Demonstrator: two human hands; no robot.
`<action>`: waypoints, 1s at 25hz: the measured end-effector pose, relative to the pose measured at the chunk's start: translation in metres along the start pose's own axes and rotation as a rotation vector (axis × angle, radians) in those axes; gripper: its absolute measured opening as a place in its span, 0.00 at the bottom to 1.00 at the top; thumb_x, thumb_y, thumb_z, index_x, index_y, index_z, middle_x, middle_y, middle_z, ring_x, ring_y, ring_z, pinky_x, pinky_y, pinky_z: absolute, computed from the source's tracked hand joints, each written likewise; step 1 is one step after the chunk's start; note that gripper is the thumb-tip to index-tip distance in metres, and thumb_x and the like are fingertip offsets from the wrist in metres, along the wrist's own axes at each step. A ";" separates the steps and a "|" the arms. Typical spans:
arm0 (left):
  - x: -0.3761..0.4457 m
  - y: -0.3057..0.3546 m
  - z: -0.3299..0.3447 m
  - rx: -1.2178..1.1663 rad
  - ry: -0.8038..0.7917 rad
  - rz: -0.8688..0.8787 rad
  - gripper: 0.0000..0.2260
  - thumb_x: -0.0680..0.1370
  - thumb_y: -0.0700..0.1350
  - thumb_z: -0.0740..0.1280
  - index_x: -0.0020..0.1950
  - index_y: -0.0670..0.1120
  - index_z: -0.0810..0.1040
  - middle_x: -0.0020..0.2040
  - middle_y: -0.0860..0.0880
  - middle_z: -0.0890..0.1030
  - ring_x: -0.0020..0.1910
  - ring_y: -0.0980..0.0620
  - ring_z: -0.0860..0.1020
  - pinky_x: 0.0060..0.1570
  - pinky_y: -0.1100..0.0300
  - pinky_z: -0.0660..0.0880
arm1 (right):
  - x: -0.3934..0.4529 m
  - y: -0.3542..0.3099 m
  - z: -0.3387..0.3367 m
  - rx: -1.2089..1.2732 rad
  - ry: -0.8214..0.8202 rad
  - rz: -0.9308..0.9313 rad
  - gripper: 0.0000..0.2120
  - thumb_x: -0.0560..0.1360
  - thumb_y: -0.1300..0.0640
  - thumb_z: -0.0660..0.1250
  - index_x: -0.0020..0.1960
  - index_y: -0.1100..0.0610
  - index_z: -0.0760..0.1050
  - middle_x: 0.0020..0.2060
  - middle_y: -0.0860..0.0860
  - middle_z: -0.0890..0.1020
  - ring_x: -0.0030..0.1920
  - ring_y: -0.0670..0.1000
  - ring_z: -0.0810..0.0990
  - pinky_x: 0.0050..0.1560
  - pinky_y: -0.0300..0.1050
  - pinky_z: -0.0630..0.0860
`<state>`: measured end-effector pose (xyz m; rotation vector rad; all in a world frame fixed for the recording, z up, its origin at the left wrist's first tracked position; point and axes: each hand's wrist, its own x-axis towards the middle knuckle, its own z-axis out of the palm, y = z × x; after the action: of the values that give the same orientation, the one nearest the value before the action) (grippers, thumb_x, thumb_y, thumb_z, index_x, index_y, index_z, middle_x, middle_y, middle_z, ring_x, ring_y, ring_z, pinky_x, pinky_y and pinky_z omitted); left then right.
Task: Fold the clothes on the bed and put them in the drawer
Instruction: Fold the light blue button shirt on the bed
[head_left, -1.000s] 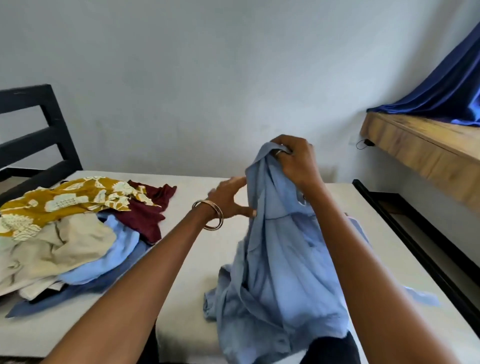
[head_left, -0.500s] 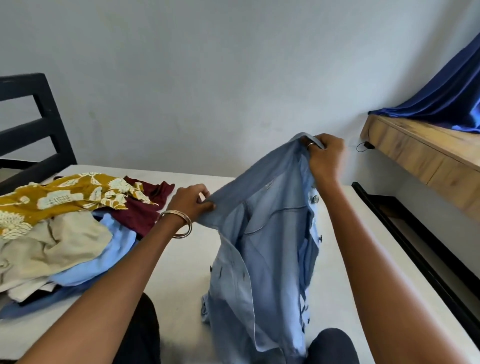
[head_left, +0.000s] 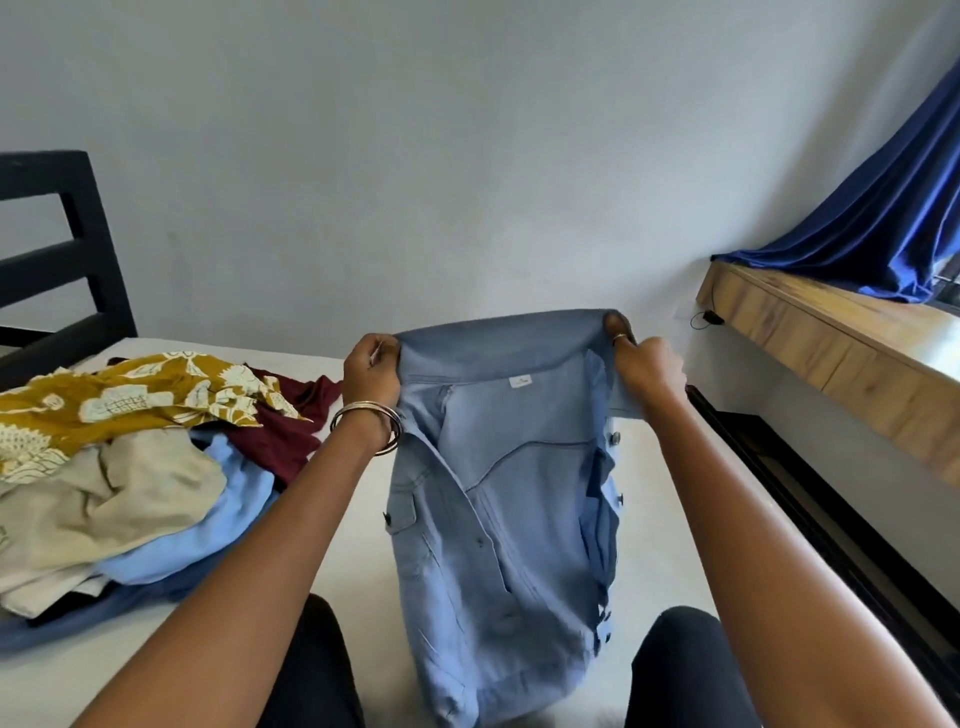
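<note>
A light blue denim shirt (head_left: 498, 499) hangs upright over the white bed (head_left: 353, 519), its inside and label facing me. My left hand (head_left: 371, 371) grips the collar's left end and my right hand (head_left: 644, 364) grips its right end, so the collar is stretched flat between them. The shirt's lower part bunches on the mattress between my knees. A pile of unfolded clothes (head_left: 130, 467) lies at the left: a mustard floral piece on top, then maroon, beige and pale blue ones.
A black slatted headboard (head_left: 57, 260) stands at the far left. A wooden ledge (head_left: 831, 343) runs along the right wall with a dark blue curtain (head_left: 883, 208) draped on it. The bed's black frame edge (head_left: 810, 499) borders the right side.
My hands have moved apart along the collar, spreading the shirt from a bunched hang into a wide, open one. My left hand went from touching the fabric to gripping the collar's end.
</note>
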<state>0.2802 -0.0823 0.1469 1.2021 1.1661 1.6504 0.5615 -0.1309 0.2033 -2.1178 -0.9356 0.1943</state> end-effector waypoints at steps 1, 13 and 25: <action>-0.003 0.008 -0.004 -0.055 -0.091 0.033 0.06 0.78 0.42 0.67 0.42 0.50 0.76 0.41 0.52 0.77 0.41 0.56 0.75 0.44 0.62 0.71 | 0.002 0.002 0.006 0.095 -0.037 0.037 0.33 0.78 0.34 0.57 0.62 0.63 0.74 0.60 0.62 0.77 0.60 0.65 0.76 0.60 0.56 0.74; 0.008 -0.092 -0.043 0.348 0.021 -0.406 0.11 0.71 0.38 0.75 0.35 0.40 0.74 0.31 0.45 0.72 0.35 0.49 0.70 0.36 0.58 0.65 | 0.038 0.039 0.048 0.870 -0.674 0.376 0.46 0.52 0.41 0.84 0.60 0.69 0.77 0.50 0.62 0.83 0.47 0.59 0.84 0.44 0.54 0.83; -0.047 -0.197 0.026 0.228 -0.077 -0.640 0.06 0.74 0.36 0.72 0.38 0.44 0.80 0.38 0.47 0.78 0.42 0.50 0.74 0.43 0.60 0.71 | -0.051 0.203 0.174 0.549 -0.653 0.341 0.37 0.58 0.30 0.75 0.54 0.59 0.81 0.43 0.50 0.84 0.42 0.50 0.81 0.38 0.43 0.76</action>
<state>0.3306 -0.0645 -0.0498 0.8788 1.5207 1.0036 0.5645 -0.1426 -0.0686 -1.6843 -0.7386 1.2255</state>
